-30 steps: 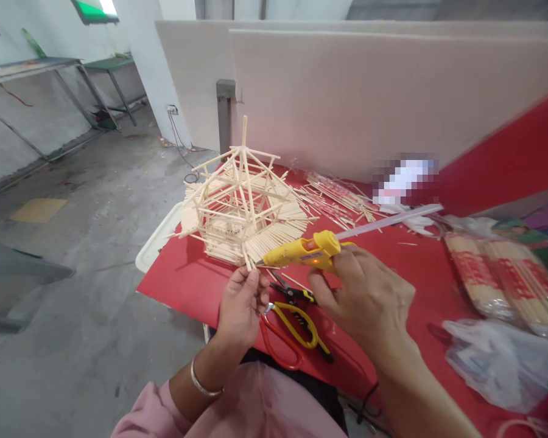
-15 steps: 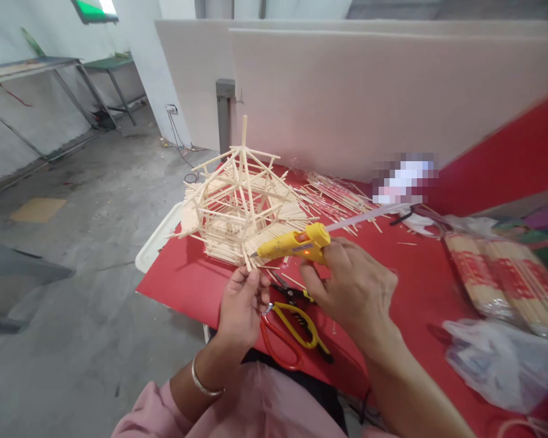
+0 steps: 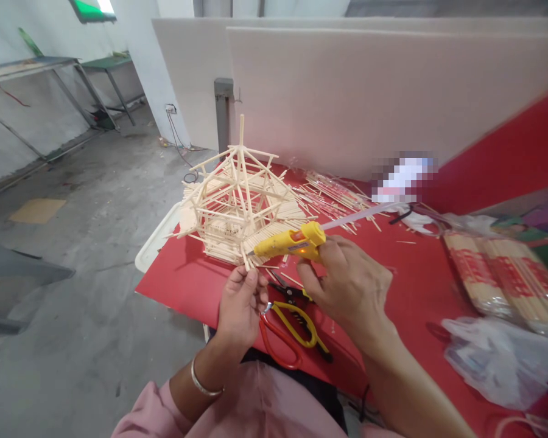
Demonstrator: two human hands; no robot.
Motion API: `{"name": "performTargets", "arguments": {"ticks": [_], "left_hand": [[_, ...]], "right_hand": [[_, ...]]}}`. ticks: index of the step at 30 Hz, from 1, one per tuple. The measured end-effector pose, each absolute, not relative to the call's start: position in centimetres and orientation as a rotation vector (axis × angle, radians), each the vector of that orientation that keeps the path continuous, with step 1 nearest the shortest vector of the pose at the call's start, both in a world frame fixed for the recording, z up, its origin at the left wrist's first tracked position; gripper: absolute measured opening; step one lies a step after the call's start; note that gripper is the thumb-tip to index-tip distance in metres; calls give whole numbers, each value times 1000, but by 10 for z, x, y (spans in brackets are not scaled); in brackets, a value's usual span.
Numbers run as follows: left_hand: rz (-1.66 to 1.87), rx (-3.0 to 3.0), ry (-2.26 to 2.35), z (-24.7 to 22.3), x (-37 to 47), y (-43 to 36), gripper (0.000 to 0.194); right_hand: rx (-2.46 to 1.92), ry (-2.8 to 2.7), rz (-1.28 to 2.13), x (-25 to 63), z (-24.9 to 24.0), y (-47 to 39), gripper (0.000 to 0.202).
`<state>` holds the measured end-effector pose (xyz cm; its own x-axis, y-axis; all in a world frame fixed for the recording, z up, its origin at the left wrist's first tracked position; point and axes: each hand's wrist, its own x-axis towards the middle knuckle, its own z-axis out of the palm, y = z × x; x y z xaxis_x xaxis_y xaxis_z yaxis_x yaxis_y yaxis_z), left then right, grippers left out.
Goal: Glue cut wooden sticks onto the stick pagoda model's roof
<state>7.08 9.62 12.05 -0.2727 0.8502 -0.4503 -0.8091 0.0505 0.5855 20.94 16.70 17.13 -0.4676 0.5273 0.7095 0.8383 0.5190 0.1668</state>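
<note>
My right hand point(image 3: 347, 280) is wrapped round a yellow hot glue gun point(image 3: 287, 242), its orange light lit and a clear glue stick point(image 3: 356, 216) poking out of the back. The gun's nozzle touches or nearly touches thin wooden sticks at the near corner of a pavilion-like stick model point(image 3: 244, 188). Just below the nozzle, my left hand point(image 3: 242, 298) pinches the ends of wooden sticks point(image 3: 247, 260) at that corner. Beneath the hands lie red-handled scissors point(image 3: 281, 347) and a yellow-and-black handled cutting tool point(image 3: 313, 331), partly overlapping.
Loose sticks point(image 3: 329, 194) and wrappers lie behind the model on the red table surface point(image 3: 178, 280). Packed stick bundles point(image 3: 506, 280) and a crumpled plastic bag point(image 3: 502, 359) sit at the right. Pale boards point(image 3: 347, 97) stand behind the table.
The glue gun and my right hand have shifted very slightly left toward the model's near corner. My left hand keeps its pinch, and the model stays in place.
</note>
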Motion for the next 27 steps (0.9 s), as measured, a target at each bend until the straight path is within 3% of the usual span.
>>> {"name": "performTargets", "arguments": {"ticks": [11,22,27], "left_hand": [[1615,93,937,119,70,98,49],[1627,130,930,121,65,101,43],[1617,176,932,121,62,100,39]], "right_hand": [[-1134,-2122,-678,218,172,163,12],[-1765,-1836,-370,301,128,158,49],[-1897,-1809,-193,362,102,157,55]]}}
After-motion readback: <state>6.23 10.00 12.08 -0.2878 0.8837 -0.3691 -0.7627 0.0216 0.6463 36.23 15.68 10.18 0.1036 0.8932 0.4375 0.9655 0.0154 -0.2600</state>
